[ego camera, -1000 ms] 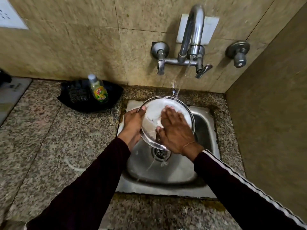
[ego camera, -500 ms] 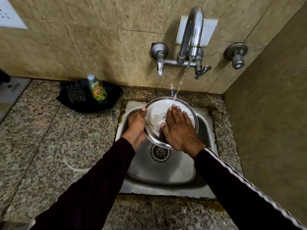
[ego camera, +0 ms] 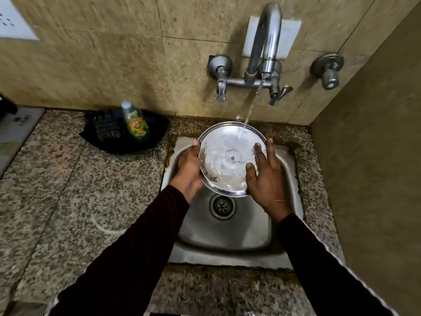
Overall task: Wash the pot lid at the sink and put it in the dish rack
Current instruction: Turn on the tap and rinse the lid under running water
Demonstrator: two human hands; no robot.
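The right hand [ego camera: 266,176] has slid off the pot lid's [ego camera: 227,156] face to its rim, fingers open and flat, left hand [ego camera: 189,165] gripping the opposite edge over the sink [ego camera: 227,236] — rinsing now, rack step remaining.

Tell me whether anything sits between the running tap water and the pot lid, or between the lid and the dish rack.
Nothing blocks the water: the stream falls straight onto the pot lid, held over the sink by the left hand at its left rim and the right hand at its right. No dish rack is in view, so that path cannot be judged.
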